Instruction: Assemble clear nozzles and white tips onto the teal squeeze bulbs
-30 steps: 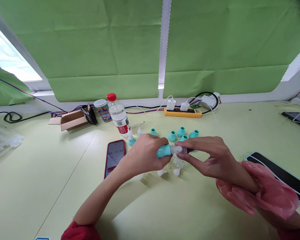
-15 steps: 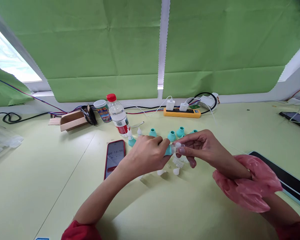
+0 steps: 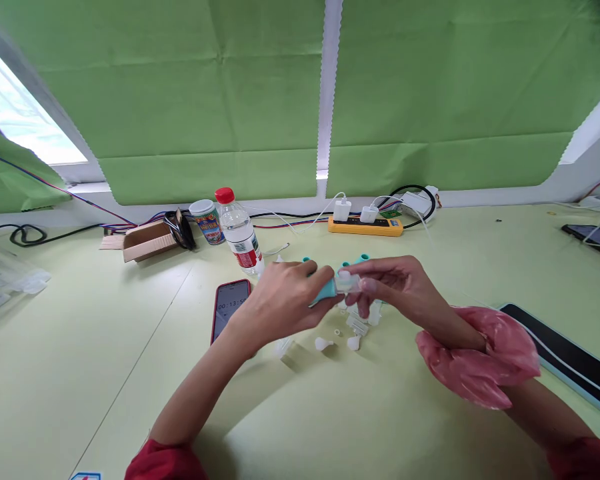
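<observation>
My left hand (image 3: 291, 297) is closed around a teal rubber bulb (image 3: 325, 291), its fingers hiding much of it. A clear plastic fitting (image 3: 347, 284) sits at the bulb's right end, in line with it. The thumb and fingers of my right hand (image 3: 400, 283) pinch the fitting's other end. Below the hands lie small white pieces with a stem (image 3: 323, 344), another rounded white piece (image 3: 354, 343), a tiny ring (image 3: 337, 332) and some clear plastic parts (image 3: 358, 325). More teal bulbs (image 3: 363, 258) stand just behind, partly covered by my hands.
A red-capped water bottle (image 3: 240, 233), a patterned cup (image 3: 207, 223) and an open cardboard box (image 3: 150, 243) stand at the back left. A phone (image 3: 229, 303) lies beside my left hand. Behind is a yellow power strip (image 3: 365, 227); a dark flat device (image 3: 565, 350) lies at right.
Both hands have risen slightly with the bulb and fitting, which are now tilted differently. My right hand has shifted a little left, uncovering more of the clear parts on the table.
</observation>
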Available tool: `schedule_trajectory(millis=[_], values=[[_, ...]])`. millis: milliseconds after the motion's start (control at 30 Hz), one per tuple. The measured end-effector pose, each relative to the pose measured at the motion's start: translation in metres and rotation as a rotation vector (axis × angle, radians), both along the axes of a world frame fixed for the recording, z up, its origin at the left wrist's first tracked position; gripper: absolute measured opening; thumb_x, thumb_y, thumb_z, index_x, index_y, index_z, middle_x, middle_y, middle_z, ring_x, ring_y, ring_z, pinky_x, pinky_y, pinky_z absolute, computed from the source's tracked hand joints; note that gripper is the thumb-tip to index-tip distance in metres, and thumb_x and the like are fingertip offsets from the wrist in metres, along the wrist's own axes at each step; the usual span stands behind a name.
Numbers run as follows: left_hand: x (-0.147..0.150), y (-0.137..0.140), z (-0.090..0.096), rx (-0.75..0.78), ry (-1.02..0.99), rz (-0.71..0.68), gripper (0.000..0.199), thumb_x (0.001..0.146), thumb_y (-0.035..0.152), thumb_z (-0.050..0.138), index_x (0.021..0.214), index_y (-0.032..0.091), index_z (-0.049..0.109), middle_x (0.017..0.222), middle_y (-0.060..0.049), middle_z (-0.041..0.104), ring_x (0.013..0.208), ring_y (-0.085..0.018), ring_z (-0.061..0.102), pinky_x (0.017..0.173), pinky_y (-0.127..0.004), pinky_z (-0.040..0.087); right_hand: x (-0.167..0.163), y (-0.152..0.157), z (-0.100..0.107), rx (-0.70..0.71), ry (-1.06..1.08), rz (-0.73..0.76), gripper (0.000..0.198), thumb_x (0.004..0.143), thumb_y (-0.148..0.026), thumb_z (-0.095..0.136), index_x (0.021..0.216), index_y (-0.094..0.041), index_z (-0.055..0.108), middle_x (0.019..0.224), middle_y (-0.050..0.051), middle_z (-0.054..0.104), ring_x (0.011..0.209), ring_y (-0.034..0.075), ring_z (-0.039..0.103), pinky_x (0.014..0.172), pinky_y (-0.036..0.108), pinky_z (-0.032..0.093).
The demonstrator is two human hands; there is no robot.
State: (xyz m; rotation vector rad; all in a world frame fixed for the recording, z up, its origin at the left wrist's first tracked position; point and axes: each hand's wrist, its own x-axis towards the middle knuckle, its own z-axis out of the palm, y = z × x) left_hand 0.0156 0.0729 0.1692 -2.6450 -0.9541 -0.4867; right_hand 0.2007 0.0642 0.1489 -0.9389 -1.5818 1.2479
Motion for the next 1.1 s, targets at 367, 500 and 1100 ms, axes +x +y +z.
schedule_trajectory(millis=[367, 500, 1100], values=[[-0.008, 0.025, -0.003, -0.164, -0.077, 0.134, 0.033, 0.080, 0.047, 0.043, 0.084, 0.016, 0.055, 0.065, -0.003, 0.060, 0.054, -0.014, 0.054, 0.046, -0.022, 0.028, 0.002, 0.036, -0.046, 0.486, -0.844, 0.119, 0.023, 0.076, -0.032, 0.054, 0.092, -0.017, 0.063, 0.081, 0.005, 0.066, 0.075, 0.018, 0.060, 0.068, 0.030, 0.046], [-0.008, 0.023, 0.000, -0.196, -0.090, 0.071, 0.034, 0.082, 0.046, 0.039, 0.086, 0.017, 0.056, 0.064, -0.001, 0.059, 0.053, -0.013, 0.052, 0.046, -0.022, 0.029, 0.000, 0.042, -0.072, 0.566, -1.155, 0.063, 0.013, 0.069, -0.016, 0.059, 0.082, -0.017, 0.063, 0.085, 0.008, 0.064, 0.085, 0.024, 0.057, 0.069, 0.032, 0.044], [-0.011, 0.021, 0.003, -0.493, -0.250, -0.129, 0.035, 0.079, 0.041, 0.049, 0.102, 0.017, 0.058, 0.059, 0.001, 0.059, 0.048, -0.008, 0.046, 0.052, -0.020, 0.035, 0.012, 0.014, -0.007, 0.671, -0.586, -0.059, 0.012, 0.071, -0.019, 0.059, 0.081, -0.017, 0.054, 0.073, 0.000, 0.060, 0.061, 0.011, 0.055, 0.059, 0.024, 0.046]])
